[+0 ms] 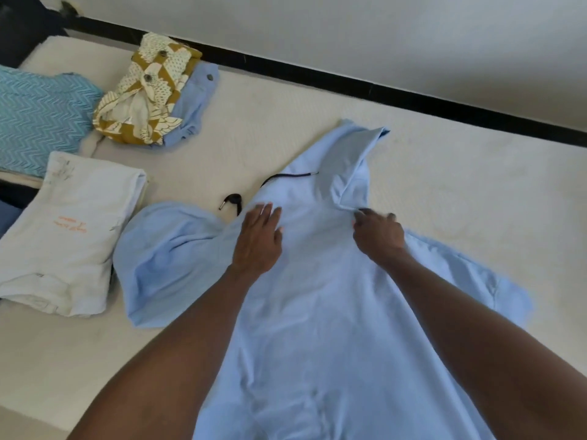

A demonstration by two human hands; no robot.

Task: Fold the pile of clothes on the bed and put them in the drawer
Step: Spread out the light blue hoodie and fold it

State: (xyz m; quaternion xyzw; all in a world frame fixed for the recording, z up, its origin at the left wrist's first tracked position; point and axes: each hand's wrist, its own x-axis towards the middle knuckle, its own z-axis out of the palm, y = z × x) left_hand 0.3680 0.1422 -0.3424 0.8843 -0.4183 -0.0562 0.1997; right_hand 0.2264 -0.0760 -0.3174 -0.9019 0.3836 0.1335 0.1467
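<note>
- The light-blue hoodie (317, 312) lies spread face-up on the bed (444, 173), its hem nearest the camera and its hood pointing away; this is the garment in hand, flattened but not yet folded.
- The left hand (259, 236) rests flat on the chest near the neckline, fingers straight and gripping nothing; it only pins the cloth. If it lifts too soon, the body panel could slide and the smoothing is lost.
- The right hand (379, 235) has its fingers curled at the base of the hood (352, 160), seemingly pinching a seam there, though its fingertips are partly hidden so the grip is not certain. A pull from that one point could drag the hood askew and ruck the shoulder.
- The left sleeve (165, 255) is bunched and rumpled, while the right sleeve (489, 274) lies flatter. Folding over the bunched one would likely trap creases and leave a lopsided bundle.
- The black drawstring (233, 201) trails loose beside the neckline, its end off the fabric. It may hang out of the fold and snag later at the drawer, which is not in view.
- A folded white garment (73, 230) lies just beside the bunched sleeve; swinging that sleeve in could knock it.
- Farther off, a mustard patterned garment (149, 90) sits on a blue one, and a teal zigzag cloth (35, 112) lies at the left edge.
</note>
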